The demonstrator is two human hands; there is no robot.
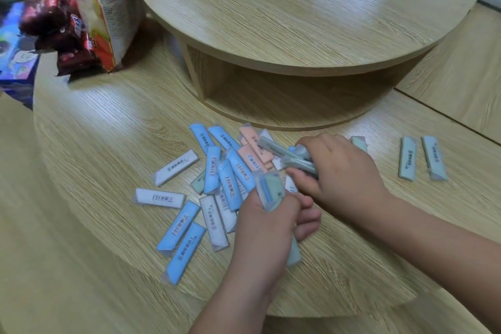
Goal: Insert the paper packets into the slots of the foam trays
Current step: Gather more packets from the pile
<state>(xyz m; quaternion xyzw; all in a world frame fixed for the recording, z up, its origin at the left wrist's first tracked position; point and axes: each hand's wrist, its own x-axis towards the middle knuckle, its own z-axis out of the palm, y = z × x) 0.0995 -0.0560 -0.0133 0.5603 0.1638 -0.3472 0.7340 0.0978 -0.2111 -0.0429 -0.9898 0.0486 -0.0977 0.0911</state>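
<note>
Left hand (271,228) and right hand (339,171) each clutch packets above a loose pile (230,171).
The left hand grips green and blue packets (269,188); the right hand holds a bundle of green packets (290,156). The pile of blue, white and orange packets lies on the round wooden worktop (108,130), with two green packets (406,157) apart at the right.

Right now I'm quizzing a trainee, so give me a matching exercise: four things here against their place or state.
1 orange paper packets
2 two pale green paper packets
3 shiny plastic snack bags
4 right hand

A far right, apart from the pile
B back left of wooden table
C pile's far side
D grips green paper packets

Pairs: 1C, 2A, 3B, 4D
</note>
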